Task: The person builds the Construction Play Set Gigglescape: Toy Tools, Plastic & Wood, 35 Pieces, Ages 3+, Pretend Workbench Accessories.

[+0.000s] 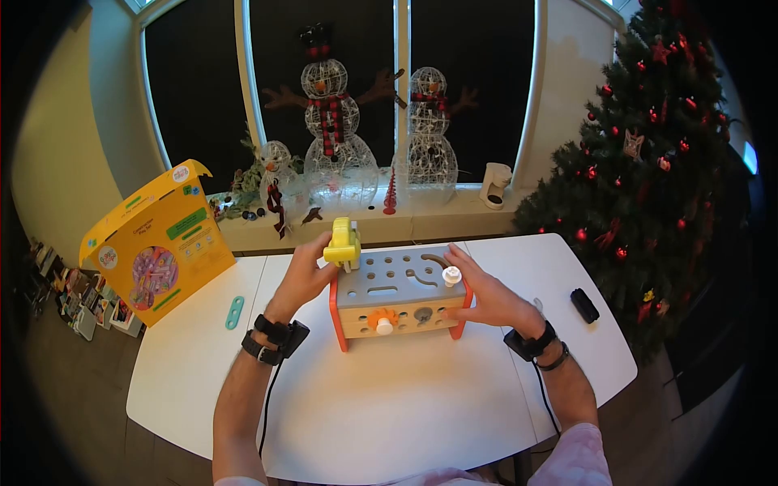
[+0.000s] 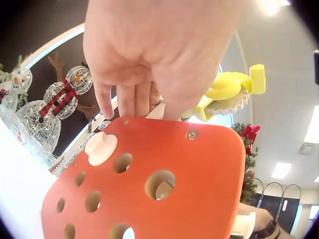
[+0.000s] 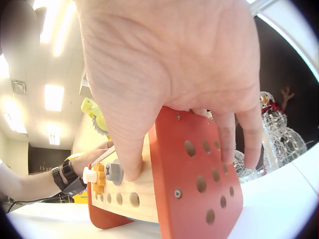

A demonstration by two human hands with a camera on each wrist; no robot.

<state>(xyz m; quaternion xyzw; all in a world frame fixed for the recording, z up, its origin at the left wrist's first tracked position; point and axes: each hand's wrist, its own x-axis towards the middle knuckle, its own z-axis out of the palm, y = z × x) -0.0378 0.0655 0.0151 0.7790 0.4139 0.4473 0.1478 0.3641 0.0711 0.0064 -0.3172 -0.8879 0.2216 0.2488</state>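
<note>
A toy workbench (image 1: 369,293) with a grey holed top, wooden front and red end panels stands on the white table. My left hand (image 1: 304,274) holds its left end by the top edge, right beside a yellow toy circular saw (image 1: 344,241) perched on that corner. At the other end my right hand (image 1: 490,298) grips the workbench, its thumb on the wooden front and the other fingers over the red end panel (image 3: 192,174). The front carries an orange gear (image 1: 376,314) and a grey screw (image 3: 114,172). A white screw (image 1: 451,276) stands in the top, near my right hand.
At the table's left stands a yellow toy box (image 1: 174,243), with a teal holed strip (image 1: 235,313) in front of it. A black object (image 1: 584,306) lies at the right. Behind are wire snowmen (image 1: 340,154) and a decorated Christmas tree (image 1: 640,178).
</note>
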